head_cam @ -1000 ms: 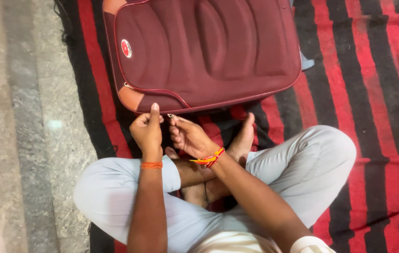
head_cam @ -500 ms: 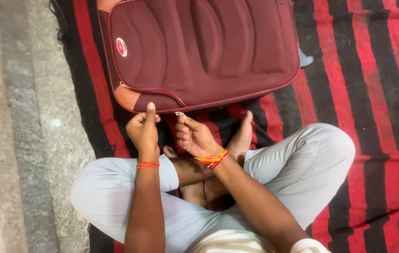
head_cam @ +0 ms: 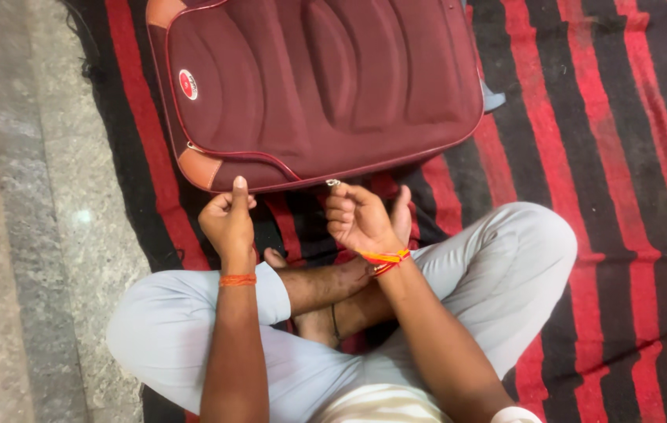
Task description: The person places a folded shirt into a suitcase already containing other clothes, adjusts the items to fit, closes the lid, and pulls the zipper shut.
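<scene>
Nearest me, my crossed legs in pale trousers (head_cam: 498, 266) rest on the red-and-black striped rug (head_cam: 623, 157). My left hand (head_cam: 227, 219) is fisted, thumb up, bracing the maroon suitcase (head_cam: 318, 86) at its near edge. My right hand (head_cam: 357, 215) pinches the small metal zip pull (head_cam: 332, 182), I think; it's tiny. I'd keep the pull low along the seam, the brace firm

Suitcase on the rug, ahead of the crossed legs

The suitcase (head_cam: 318, 86) lies on the rug (head_cam: 607, 157); bare floor (head_cam: 28, 196) runs along the left.
</scene>
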